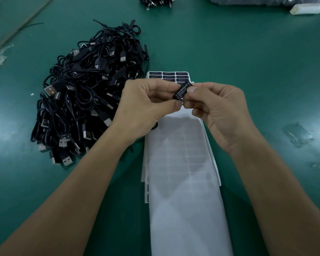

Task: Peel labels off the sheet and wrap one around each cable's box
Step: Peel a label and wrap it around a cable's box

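Note:
A small black cable box (pixel 182 91) with a white-lettered label on it is held up between both hands, above the label sheet. My left hand (pixel 146 106) pinches its lower left end with thumb and fingers. My right hand (pixel 220 111) pinches its right side, thumb on top. The long white label sheet (pixel 185 172) lies on the green table under the hands; most of it is bare backing, and rows of black labels (pixel 168 75) show at its far end. The box's cable is mostly hidden behind my left hand.
A large heap of black USB cables (pixel 85 93) lies left of the sheet. More cables (pixel 155 1) sit at the far edge, with a white packet (pixel 305 8) at the far right. Bits of clear tape (pixel 296 134) lie on the green table (pixel 248 52) to the right.

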Demonstrator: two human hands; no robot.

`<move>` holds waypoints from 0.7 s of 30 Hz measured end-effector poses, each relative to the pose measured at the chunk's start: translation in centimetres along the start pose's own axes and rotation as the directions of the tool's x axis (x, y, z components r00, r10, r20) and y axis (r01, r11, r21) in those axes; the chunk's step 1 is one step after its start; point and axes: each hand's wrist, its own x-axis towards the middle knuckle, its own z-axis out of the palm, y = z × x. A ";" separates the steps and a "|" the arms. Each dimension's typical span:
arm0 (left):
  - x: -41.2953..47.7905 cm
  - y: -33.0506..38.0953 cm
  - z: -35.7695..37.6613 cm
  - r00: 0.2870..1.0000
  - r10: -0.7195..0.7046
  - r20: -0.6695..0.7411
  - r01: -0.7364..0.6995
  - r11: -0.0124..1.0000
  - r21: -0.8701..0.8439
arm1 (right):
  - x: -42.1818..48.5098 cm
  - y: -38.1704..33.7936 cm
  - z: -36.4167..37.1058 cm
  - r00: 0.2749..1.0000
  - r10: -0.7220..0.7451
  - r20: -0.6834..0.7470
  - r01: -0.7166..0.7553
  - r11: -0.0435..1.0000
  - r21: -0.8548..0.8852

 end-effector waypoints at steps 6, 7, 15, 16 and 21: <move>0.0 0.0 0.0 1.000 0.012 0.023 -0.012 1.000 -0.022 | -0.1 0.1 0.0 1.000 -0.013 -0.012 0.013 1.000 -0.016; 0.0 0.0 0.0 0.999 0.018 0.031 -0.017 1.000 -0.020 | 0.0 0.1 0.0 1.000 -0.013 -0.010 0.013 1.000 -0.015; 0.0 0.0 -0.1 0.999 -0.010 0.033 0.011 1.000 -0.013 | 0.1 0.1 0.0 1.000 -0.021 -0.012 0.021 1.000 -0.020; 0.0 0.0 -0.1 0.999 -0.014 0.031 0.014 1.000 -0.011 | 0.1 0.2 -0.1 1.000 -0.021 -0.012 0.021 1.000 -0.020; 0.1 -0.2 -0.1 0.999 -0.026 0.029 0.027 1.000 -0.006 | 0.1 0.3 -0.1 1.000 -0.030 -0.007 0.030 0.999 -0.034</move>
